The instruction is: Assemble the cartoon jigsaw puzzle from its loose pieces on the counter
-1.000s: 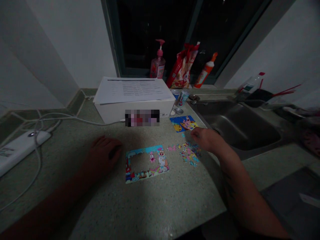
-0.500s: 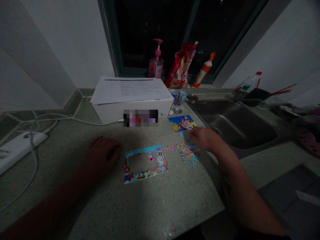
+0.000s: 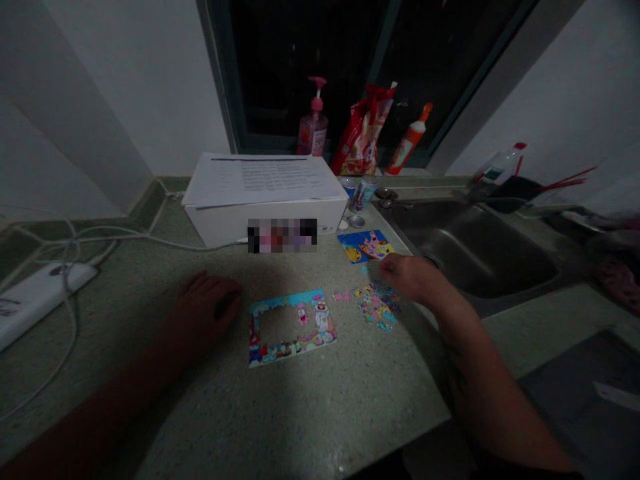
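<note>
A jigsaw puzzle point(image 3: 317, 337) lies flat on the counter in the head view, its border joined and a large gap showing in the middle. Inside sits a small pink patch of pieces point(image 3: 303, 314). To its right is a heap of loose puzzle pieces point(image 3: 377, 307). My right hand point(image 3: 406, 275) hovers at the top of that heap with its fingertips pinched together; whatever is between them is hidden. The lower right corner of a blue picture card point(image 3: 363, 246) reaches those fingertips. My left hand point(image 3: 213, 303) rests on the counter left of the puzzle, fingers loosely apart and holding nothing visible.
Behind the puzzle stands a white box point(image 3: 215, 223) with printed paper point(image 3: 270, 180) on top. A can point(image 3: 364, 195) is beside it. The metal sink point(image 3: 480, 253) lies right. A power strip point(image 3: 45, 293) and white cables point(image 3: 165, 241) occupy the left side.
</note>
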`<state>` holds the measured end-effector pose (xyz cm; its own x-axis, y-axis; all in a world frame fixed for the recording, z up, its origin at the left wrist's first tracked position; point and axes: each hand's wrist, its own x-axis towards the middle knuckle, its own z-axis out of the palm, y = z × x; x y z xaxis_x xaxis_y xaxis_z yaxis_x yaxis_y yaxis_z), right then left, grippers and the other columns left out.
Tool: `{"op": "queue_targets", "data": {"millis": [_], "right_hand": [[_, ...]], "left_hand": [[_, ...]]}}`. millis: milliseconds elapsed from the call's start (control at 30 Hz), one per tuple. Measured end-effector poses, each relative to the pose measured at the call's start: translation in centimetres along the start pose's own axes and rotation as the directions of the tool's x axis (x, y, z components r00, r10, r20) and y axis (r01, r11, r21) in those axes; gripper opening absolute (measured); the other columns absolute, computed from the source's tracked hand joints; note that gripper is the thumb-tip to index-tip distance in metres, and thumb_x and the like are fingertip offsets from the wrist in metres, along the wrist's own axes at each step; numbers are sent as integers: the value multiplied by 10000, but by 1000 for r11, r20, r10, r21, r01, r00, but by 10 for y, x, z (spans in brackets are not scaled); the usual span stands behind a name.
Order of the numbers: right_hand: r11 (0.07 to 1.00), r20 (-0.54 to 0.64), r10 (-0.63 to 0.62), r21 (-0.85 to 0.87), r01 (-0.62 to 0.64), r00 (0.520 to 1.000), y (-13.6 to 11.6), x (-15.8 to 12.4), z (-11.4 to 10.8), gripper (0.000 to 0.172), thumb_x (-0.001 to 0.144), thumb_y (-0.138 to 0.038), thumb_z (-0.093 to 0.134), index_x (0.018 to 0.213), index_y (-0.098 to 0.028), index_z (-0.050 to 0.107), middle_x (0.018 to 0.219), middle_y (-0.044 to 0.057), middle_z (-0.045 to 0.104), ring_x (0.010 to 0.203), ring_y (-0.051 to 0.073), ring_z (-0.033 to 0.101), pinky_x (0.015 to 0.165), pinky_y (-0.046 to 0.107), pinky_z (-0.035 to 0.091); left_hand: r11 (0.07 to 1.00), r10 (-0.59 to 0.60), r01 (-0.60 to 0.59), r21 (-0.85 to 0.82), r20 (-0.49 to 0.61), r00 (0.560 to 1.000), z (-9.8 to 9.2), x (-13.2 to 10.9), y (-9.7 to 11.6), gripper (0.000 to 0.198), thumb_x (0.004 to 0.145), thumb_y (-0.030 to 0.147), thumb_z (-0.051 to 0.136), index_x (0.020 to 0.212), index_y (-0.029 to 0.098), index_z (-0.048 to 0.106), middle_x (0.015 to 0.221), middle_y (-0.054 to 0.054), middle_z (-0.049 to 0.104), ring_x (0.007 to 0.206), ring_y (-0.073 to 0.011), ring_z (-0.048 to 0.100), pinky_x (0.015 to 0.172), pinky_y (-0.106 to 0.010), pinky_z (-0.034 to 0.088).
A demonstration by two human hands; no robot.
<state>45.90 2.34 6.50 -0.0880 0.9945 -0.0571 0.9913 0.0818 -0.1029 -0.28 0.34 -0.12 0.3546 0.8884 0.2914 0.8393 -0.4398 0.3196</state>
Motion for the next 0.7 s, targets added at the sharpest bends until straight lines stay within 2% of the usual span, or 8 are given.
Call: {"op": "queue_targets", "data": {"millis": [333,533,600,700], "right_hand": [[999,-2,-4,-38,4,1000,-1,-1,3,204,991,-277,625,1000,-228,823,926,109,852,859,262,775,730,314,511],[991,-111,109,-70,-117,988,-7,1,-6,328,1056,-325,545,1209,-220,816,1037,128,860,877,296,801,746,363,531],[989,-90,118,-77,-125,989,-8,2,-8,336,1069,-322,540,1244,-214,806,1079,138,863,921,311,812,773,375,542],[992,31,73,-106,-69,997,-6,4,-5,333,1076,-272,526,1202,-178,819,1115,169,863,991,326,816,815,380,547]], "left_hand": [[1000,7,-8,9,10,1000,-2,-1,2,271,1026,353,509,1113,257,748,1163,-89,835,1120,-311,764,1290,-644,381],[1000,0,0,11,9,1000,-2,0,3,259,1021,359,523,1101,250,744,1148,-86,836,1118,-302,756,1289,-643,387],[1000,1,-1,14,8,1000,-1,0,3,258,1020,359,523,1094,249,744,1143,-91,836,1120,-305,754,1281,-646,394],[1000,4,-4,20,2,1000,-1,0,3,274,1017,363,516,1090,247,754,1145,-100,835,1119,-317,758,1263,-652,411]]}}
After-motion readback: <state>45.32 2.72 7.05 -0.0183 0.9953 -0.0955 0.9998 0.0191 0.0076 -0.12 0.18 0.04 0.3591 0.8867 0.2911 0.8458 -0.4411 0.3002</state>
